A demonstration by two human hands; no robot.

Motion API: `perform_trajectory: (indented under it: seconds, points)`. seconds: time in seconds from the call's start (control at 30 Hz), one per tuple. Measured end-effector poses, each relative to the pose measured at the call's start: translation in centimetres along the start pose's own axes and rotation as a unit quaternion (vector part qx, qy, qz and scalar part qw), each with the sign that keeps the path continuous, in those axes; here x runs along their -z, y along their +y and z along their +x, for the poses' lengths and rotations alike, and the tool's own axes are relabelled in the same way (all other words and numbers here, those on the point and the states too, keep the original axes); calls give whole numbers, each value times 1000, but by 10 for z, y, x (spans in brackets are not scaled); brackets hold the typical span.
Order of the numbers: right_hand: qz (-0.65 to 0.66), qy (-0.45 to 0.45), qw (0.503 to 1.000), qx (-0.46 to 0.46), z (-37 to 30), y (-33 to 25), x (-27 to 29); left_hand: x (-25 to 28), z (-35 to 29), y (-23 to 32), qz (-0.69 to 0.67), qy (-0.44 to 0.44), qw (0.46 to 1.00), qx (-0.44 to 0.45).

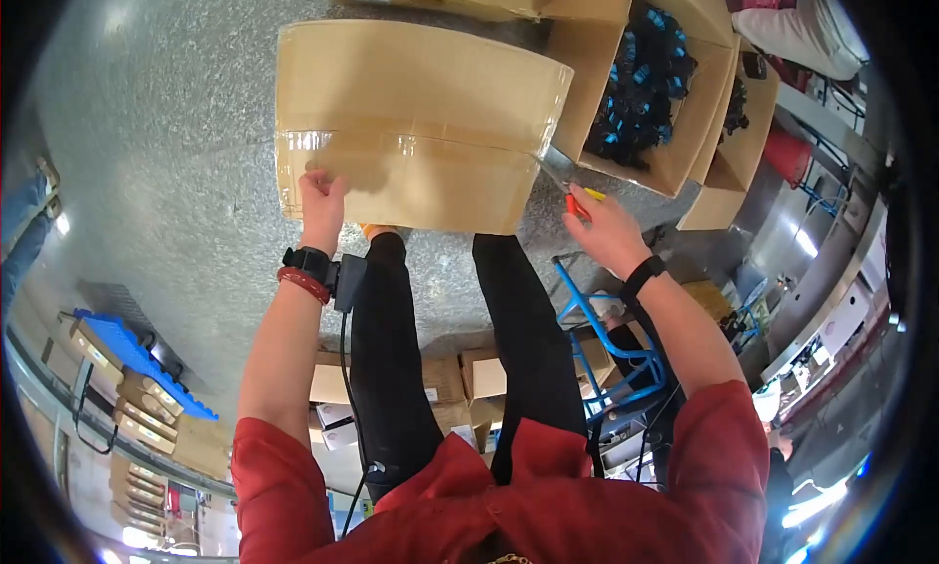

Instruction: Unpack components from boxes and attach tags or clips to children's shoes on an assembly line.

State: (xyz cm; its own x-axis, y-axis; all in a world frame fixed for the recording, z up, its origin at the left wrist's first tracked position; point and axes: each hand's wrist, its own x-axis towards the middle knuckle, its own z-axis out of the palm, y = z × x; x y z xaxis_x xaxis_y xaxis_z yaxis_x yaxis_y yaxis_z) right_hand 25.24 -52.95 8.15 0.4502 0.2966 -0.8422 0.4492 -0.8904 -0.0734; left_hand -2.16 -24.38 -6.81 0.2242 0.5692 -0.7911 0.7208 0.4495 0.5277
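A closed cardboard box (421, 85) lies in front of my legs, with clear tape along its middle seam. My left hand (324, 200) is over the near left part of its top, fingers curled together; whether something is pinched in them is hidden. At the box's right edge, my right hand (608, 233) is closed around scissors (573, 194) with red and yellow handles. Their metal blade points up and left at the box's right side, near the end of the tape seam.
An open carton (634, 173) of black parts with blue pieces stands to the right, beside another open carton (729, 173). A blue metal stool frame (611, 344) is right of my legs. A person's leg (797, 31) shows at upper right. Blue slatted plastic (137, 359) lies left.
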Motion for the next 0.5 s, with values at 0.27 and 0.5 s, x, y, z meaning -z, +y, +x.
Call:
perform_trajectory:
  seconds: [0.27,0.5]
  points:
    - [29,73,997,12,-25,118,-9,-132,-36,74,432,-55,731,-526]
    - [57,255,919,294,78,17,2,-152,-28,86,534,-127,709,-443]
